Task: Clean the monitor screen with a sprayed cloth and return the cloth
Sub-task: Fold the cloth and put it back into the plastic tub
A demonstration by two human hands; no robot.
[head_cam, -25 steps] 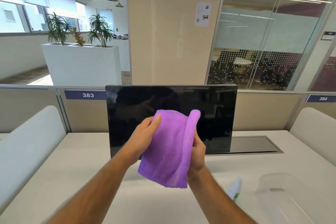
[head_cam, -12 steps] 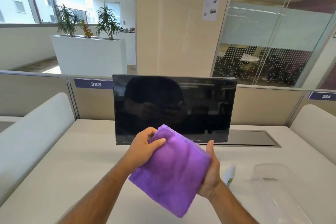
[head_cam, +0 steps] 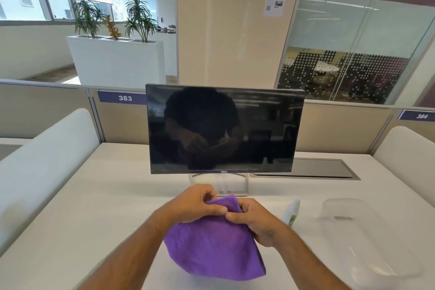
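Open-plan office, white desk, station 383; glass partition and planter behind.

Item 1: monitor, dark, upright on its stand at the desk's far middle, facing us. We cannot tell from the reflections whether the screen is clean.

Item 2: purple cloth, folded, held above the desk between us and the monitor, clear of the screen.

Item 3: our left hand, fingers curled, pinching the cloth's top edge. Our right hand likewise pinches that edge, thumbs nearly meeting.

Item 4: spray bottle, lying just right of our right hand; clear plastic container further right.

Step in hand, as we judge: folding or readying the cloth. Next move calls for either carrying it to the screen or setting it into the container.
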